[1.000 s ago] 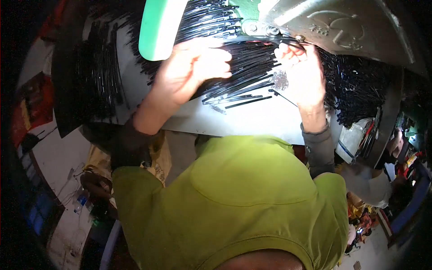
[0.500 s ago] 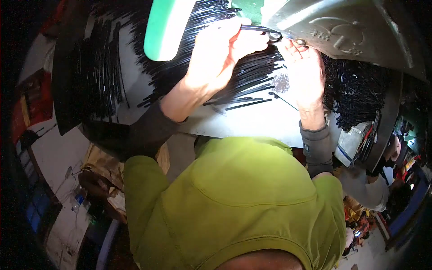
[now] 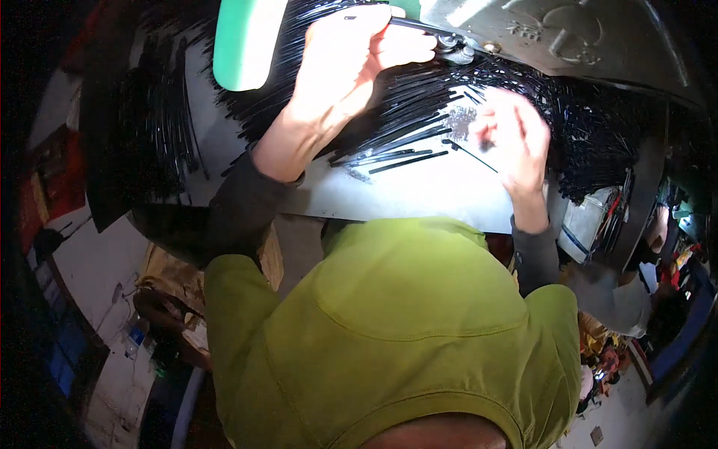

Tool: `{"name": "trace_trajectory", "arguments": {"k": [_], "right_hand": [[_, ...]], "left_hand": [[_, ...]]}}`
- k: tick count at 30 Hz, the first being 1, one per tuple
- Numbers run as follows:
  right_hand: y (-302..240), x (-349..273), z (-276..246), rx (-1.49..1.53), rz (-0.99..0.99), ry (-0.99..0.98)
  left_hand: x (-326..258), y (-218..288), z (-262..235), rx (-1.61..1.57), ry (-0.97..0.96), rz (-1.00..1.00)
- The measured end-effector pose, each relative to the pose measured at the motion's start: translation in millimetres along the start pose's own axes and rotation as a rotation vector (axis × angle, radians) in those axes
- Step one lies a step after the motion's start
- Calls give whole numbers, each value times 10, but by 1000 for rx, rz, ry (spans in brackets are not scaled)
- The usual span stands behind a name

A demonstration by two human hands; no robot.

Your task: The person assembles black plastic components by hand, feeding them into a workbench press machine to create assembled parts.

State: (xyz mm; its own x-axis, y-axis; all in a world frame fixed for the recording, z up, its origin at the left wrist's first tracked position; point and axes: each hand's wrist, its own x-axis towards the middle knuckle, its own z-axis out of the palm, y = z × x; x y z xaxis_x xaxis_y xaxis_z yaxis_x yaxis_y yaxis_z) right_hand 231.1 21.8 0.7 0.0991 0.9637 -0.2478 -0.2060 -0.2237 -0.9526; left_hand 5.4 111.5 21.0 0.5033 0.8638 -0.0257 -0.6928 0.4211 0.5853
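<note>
I see left hand [image 3: 336, 63] pinching black strip [image 3: 413, 25] near left end; strip runs toward metal fitting [image 3: 458, 51]. I judge strip light, springy, slick; fingertip hold near end suits. Right hand [image 3: 516, 138] above surface [image 3: 441, 194], half-curled, blurred; cannot tell whether holding anything.

The shirt [image 3: 419, 299] in front of me is plain yellow-green, its cuffs [image 3: 537, 258] dark grey. Glossy black strips [image 3: 407, 123] cover a whitish desk [image 3: 419, 198]. Over there, a rounded casing [image 3: 243, 45] shows green and white; the metal guard [image 3: 523, 52], grey, bears an embossed outline.
</note>
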Motion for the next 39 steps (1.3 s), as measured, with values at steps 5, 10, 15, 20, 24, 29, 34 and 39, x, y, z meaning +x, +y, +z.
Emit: {"name": "trace_trajectory", "arguments": {"k": [5,10,15,20,24,29,34,39], "right_hand": [[-3,-336,85,-1008,-505,-119],[183,-293,71,-1200,-767,-86],[207,-169,68,-1128,-826,52],[-33,-18,213,-857,-592,13],[-174,172,308,-348,-146,-65],[-146,320,362,-395,-228,-48],[-134,327,467,-507,-339,-23],[-100,343,484,-418,-319,6]], "left_hand": [[-217,-20,-280,191,39,61],[-568,29,-140,183,184,-75],[-663,-69,-74,205,255,-139],[-505,-230,88,-126,234,-189],[-279,-394,64,-73,283,-195],[-202,-423,138,-15,332,-161],[-180,-485,91,282,257,-11],[-121,-475,87,645,280,81]]}}
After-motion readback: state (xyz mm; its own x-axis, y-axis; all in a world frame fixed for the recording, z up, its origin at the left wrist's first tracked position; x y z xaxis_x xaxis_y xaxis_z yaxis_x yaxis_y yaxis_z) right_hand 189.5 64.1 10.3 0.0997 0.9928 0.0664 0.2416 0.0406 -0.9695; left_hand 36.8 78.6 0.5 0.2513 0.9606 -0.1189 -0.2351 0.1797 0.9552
